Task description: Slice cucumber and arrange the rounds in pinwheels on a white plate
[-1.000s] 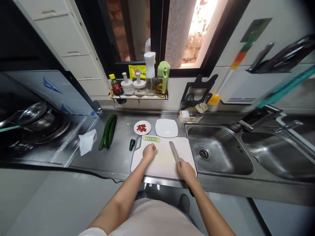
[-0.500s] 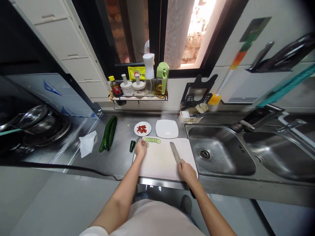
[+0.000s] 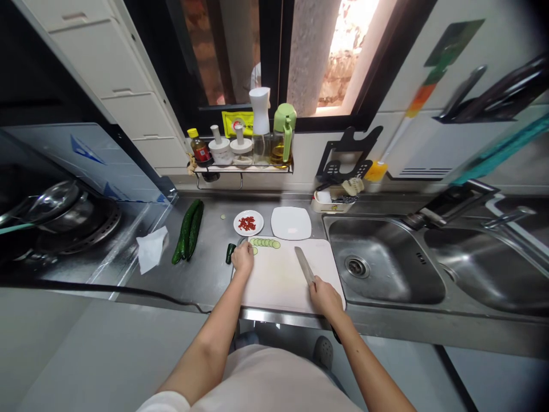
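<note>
My right hand (image 3: 326,297) grips a kitchen knife (image 3: 304,264), its blade pointing away from me over the white cutting board (image 3: 283,283). At the board's upper left corner, my left hand (image 3: 243,258) has its fingers curled together; what they hold, if anything, is hidden. A row of overlapping cucumber slices (image 3: 266,243) lies along the board's far edge, just right of those fingers. One more slice (image 3: 255,250) shows right beside the fingertips. Left of the hand, a short dark green cucumber piece (image 3: 230,253) rests on the steel counter.
Whole cucumbers (image 3: 187,232) and a crumpled white tissue (image 3: 151,250) lie to the left. Behind the board stand a plate of chopped red pieces (image 3: 247,223) and a white square plate (image 3: 290,223). A double sink (image 3: 386,263) is at right; a seasoning rack (image 3: 244,169) hangs behind.
The view has shifted very slightly. Both hands stay in almost the same places, with the knife still in my right hand.
</note>
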`<state>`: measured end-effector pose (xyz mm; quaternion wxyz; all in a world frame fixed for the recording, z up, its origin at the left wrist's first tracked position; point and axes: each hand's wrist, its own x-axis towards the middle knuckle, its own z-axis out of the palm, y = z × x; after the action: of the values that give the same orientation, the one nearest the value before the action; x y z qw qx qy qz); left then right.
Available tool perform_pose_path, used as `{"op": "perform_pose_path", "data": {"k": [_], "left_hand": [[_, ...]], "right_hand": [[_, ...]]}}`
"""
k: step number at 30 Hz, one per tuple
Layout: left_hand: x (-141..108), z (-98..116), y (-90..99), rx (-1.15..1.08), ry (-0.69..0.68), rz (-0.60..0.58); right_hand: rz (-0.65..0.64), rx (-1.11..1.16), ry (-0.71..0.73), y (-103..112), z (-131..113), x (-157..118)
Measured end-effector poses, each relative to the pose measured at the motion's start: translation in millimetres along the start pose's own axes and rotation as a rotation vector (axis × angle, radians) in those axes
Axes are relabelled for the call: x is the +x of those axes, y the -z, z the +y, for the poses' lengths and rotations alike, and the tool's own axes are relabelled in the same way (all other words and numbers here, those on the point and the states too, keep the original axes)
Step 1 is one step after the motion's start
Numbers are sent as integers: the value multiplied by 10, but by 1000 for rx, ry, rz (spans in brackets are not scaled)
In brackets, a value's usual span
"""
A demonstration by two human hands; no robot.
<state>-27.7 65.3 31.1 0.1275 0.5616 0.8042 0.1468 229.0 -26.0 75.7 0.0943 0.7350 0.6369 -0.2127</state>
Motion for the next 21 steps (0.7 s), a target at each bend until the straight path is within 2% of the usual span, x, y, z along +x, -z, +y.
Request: {"op": "perform_pose_path", "data": {"k": [11,16,21], "left_hand": [[-69,58,25,-40,-42,7],[-87,285,-21,-87,-191,-39],[-53,563,-119,-55,-283,-141]], "right_hand": [[-5,4,-6,-4,-22,-20],[18,7,-15,-33,-20,-43],[5,18,-16,-25,-34,-68]]}}
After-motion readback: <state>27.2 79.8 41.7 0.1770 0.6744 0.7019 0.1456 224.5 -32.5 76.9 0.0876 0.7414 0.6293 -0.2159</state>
